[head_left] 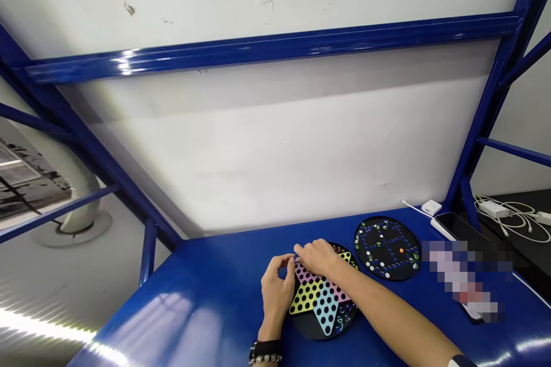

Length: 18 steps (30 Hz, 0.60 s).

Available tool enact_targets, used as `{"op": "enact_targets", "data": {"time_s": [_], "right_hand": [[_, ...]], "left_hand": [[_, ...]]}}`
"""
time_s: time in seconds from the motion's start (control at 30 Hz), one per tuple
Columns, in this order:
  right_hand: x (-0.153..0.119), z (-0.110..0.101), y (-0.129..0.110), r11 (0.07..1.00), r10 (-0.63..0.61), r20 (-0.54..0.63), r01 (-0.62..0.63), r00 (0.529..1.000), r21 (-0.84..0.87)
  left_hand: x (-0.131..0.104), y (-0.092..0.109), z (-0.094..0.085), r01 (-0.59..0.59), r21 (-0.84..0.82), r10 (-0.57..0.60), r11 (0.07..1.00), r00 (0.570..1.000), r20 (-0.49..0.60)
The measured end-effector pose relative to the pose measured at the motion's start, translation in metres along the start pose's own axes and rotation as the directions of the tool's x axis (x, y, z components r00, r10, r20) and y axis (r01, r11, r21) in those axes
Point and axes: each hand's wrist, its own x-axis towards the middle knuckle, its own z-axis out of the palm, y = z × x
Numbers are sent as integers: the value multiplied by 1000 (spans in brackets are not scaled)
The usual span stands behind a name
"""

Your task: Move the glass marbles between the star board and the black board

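A round black board with a star pattern of yellow, pink and light blue dotted areas lies on the blue table. Marbles sit in its rim pockets at the lower right and upper right. My left hand is at the board's left edge, thumb and index finger curved together at the tips. Over the board's upper part is my right hand, its fingers bent and reaching toward the left fingertips. Anything between the fingertips is too small to make out.
A second round black board with marbles and an orange die lies to the right. Beyond it are a white charger, a dark phone and a blurred item. Blue metal bars frame the white wall.
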Motion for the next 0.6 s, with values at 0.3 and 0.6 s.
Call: {"op": "enact_targets", "data": {"time_s": [0.3,0.6], "right_hand": [[9,-1,-4,999,11,-39,-10,999,30],[6,4,-5,997,39,-100,-32,994,66]], "left_hand": [[-1,-1,-2,26,-22,-25,999,1000,19],[-1,2,-1,13,-21,-12,1000,1000,27]]}}
